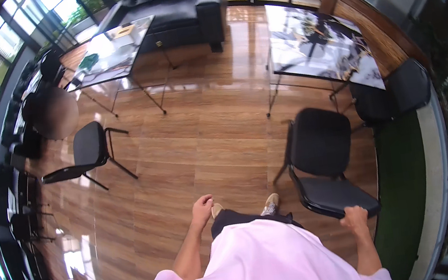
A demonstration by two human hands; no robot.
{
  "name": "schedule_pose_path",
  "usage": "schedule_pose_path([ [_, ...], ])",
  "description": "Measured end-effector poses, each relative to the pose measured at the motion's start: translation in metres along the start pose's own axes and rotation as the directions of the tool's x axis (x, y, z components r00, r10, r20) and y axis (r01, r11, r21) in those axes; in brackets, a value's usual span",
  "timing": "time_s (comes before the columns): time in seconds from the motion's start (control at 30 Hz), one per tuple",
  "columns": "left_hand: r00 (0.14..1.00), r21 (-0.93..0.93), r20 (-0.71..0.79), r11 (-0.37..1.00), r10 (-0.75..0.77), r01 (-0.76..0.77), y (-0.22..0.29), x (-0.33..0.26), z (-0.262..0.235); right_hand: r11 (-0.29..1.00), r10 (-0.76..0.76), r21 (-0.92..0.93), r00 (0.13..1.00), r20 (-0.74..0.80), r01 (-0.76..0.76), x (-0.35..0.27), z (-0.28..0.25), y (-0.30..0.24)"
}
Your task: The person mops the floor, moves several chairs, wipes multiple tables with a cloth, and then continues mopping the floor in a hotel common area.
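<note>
My right hand (pixel 355 219) is closed round the near edge of a black padded chair (pixel 320 142), at the corner of its seat (pixel 337 194). The chair's backrest stands on the far side of the seat, and its dark legs spread onto the floor at the left. Over the floor, close to my shoes (pixel 270 204), hangs my left hand (pixel 203 208). Its fingers are curled in, and I see nothing in them.
A second black chair (pixel 89 147) stands at the left. Farther off are two marble-patterned folding tables (pixel 310 62) and a black tufted sofa (pixel 172 18). Another black chair (pixel 408 85) stands beside a green strip (pixel 402 166) at the right. At far left, a person (pixel 39 108) sits.
</note>
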State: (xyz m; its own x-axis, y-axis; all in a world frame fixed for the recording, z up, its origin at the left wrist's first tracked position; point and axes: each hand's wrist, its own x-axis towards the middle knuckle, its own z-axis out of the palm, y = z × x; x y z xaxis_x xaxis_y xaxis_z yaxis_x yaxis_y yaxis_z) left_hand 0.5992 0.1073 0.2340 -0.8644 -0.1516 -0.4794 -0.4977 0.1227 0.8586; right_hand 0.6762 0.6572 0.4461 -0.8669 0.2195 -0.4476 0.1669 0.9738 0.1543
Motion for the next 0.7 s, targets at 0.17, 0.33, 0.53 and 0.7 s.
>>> schedule_pose_path([
  [0.17, 0.995, 0.089, -0.045, 0.993, 0.084, -0.08, -0.015, -0.004, -0.092, 0.997, 0.026, -0.067, 0.993, -0.117, -0.034, -0.034, 0.011, -0.023],
  [0.33, 0.96, -0.096, -0.191, 0.978, -0.203, 0.187, -0.09, -0.056, -0.202, 0.999, 0.048, -0.009, 0.989, -0.143, -0.05, -0.029, 0.004, -0.027],
  [0.53, 0.883, -0.151, -0.296, 0.931, -0.364, 0.333, -0.119, -0.107, -0.253, 0.986, 0.162, 0.045, 0.986, -0.034, -0.161, -0.024, 0.003, -0.02],
  [0.7, 0.882, -0.3, -0.236, 0.894, -0.407, 0.332, -0.101, -0.042, -0.204, 0.92, 0.18, -0.387, 0.819, 0.545, 0.055, 0.053, -0.041, -0.071],
])
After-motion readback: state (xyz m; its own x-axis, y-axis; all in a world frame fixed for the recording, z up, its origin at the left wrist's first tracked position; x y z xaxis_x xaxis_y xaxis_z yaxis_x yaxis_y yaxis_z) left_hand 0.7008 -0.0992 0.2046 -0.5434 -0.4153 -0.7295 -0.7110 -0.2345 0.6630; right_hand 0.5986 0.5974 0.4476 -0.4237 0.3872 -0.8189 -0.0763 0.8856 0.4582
